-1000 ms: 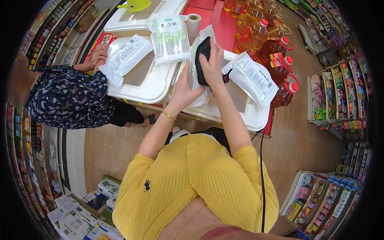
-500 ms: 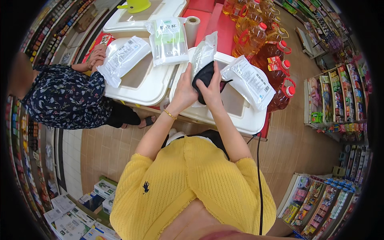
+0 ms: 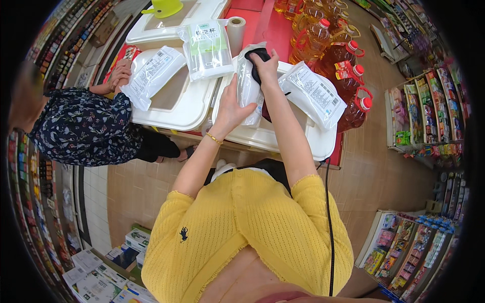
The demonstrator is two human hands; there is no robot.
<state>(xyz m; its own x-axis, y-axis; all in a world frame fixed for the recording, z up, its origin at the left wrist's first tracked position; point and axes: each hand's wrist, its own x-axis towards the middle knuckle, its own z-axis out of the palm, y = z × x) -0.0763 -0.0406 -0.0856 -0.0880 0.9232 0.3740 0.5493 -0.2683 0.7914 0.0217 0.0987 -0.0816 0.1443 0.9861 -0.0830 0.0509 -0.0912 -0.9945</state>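
Right hand [image 3: 266, 67] is bunched around some black cloth [image 3: 260, 51], held against the far end of a clear plastic pack [image 3: 246, 92]. Left hand [image 3: 231, 112] is spread, thumb out, along the pack's near left side. Pack's over a white lid [image 3: 316, 145], left of a white printed pouch [image 3: 314, 95].

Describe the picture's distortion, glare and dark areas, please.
Head view: the left shelves bend along the dark rim; head view: pale highlights mark the rightmost white package; head view: the black item in the right hand shows little detail.
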